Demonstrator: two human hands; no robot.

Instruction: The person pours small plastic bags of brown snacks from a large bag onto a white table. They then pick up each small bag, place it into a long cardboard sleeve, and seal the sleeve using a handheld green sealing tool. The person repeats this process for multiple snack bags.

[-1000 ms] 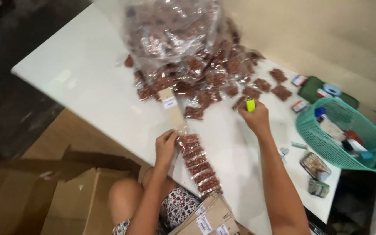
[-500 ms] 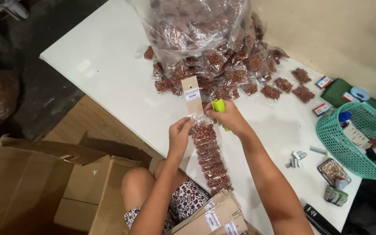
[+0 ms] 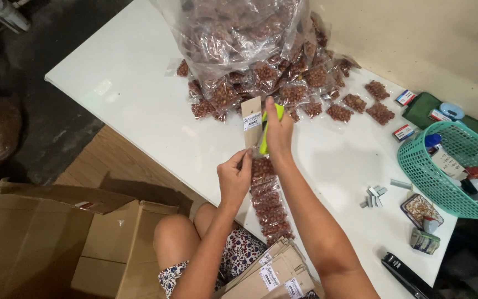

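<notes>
The limp, light strip of nut packets (image 3: 266,199) hangs from its stiff card (image 3: 251,119), left hand (image 3: 234,178) fingers pinching its edge, right hand (image 3: 278,128) fingers clamped on a green stapler (image 3: 265,133).

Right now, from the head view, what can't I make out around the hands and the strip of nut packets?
- Yellow-green stapler: mostly wrapped by the right hand, so its mouth is hidden.
- Strip of nut packets: top covered by the left hand.
- Card header: print too small.
- Stack of cards: cut by the bottom edge.
- Green basket: cut by the right edge.
</notes>
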